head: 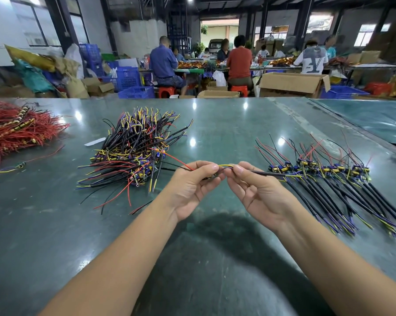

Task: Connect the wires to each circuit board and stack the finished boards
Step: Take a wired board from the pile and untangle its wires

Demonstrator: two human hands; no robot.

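My left hand (193,187) grips a small circuit board, mostly hidden in my fingers, with a red wire (176,159) trailing left from it. My right hand (256,190) pinches a yellow wire (226,166) and a black sleeved cable (267,173) that runs right. The two hands meet above the table's middle. A tangled pile of boards with black, yellow, purple and red wires (133,153) lies to the left. On the right lies a neat row of wired boards (329,169) with cables fanned toward me.
A heap of red wires (16,131) sits at the far left on the green table (215,258). One loose board with wires (12,168) lies at the left edge. A white slip (94,141) lies behind the pile. People work at tables beyond, among boxes and blue crates.
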